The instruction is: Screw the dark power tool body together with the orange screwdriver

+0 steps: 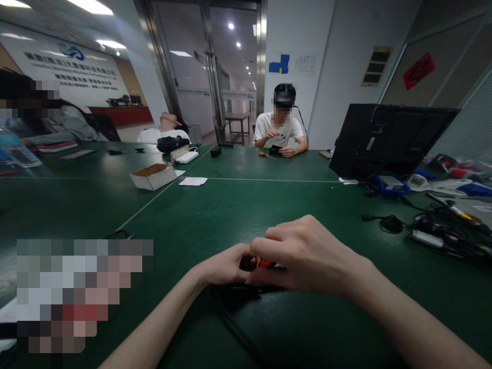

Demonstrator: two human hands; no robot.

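My right hand [303,253] is closed, its fingers curled around a small orange-and-black handle [265,263], mostly hidden by the hand. Close against it, my left hand [226,264] has its fingers bent inward around the same spot; what they grip is hidden. Under both hands lies a flat black object [249,293], dark and hard to make out. A black cable [234,325] runs from it toward the front edge of the table.
The green table [307,205] bears an open cardboard box [152,177], a white paper [193,181], and a black monitor [388,138] at right. Tangled cables and tools [442,230] lie right. Across sits a person [280,125] near an orange screwdriver [265,154]; others sit left.
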